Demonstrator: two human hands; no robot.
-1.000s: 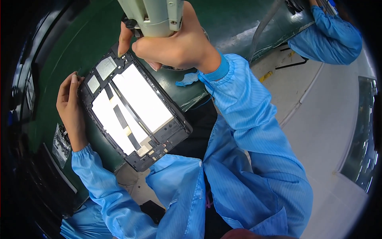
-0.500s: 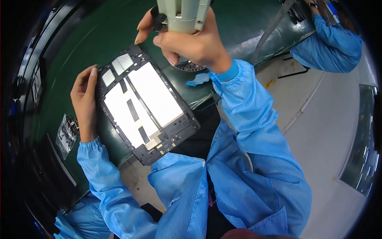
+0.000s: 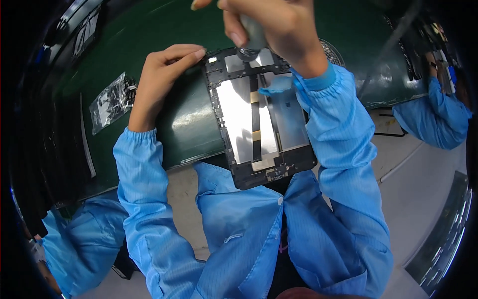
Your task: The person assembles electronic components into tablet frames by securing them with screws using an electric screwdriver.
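Note:
An opened tablet [image 3: 234, 119], with its black frame and silvery inner plates bared, slants from the table's edge toward my lap. My left hand [image 3: 167, 67] pinches its far left corner between thumb and fingers. Above the tablet's far end, my right hand [image 3: 279, 25] is wrapped round a pale grey-green electric screwdriver [image 3: 253, 36]. The tool points down, its dark round nose over the silver patches there. Whether its tip touches a screw is hidden. A blue strap end [image 3: 276, 85] dangles from my right cuff over the tablet.
A clear plastic bag of small dark parts [image 3: 113, 102] lies on the green table [image 3: 194, 124] to the left. Behind my right wrist shows a round metal dish [image 3: 332, 52]. Co-workers in blue sleeves [image 3: 433, 119] sit at the right and at the lower left [image 3: 89, 244].
The tablet has turned more upright and shifted right. My left hand moved right with its corner. My right hand brought the electric screwdriver down, nose over the tablet's far end.

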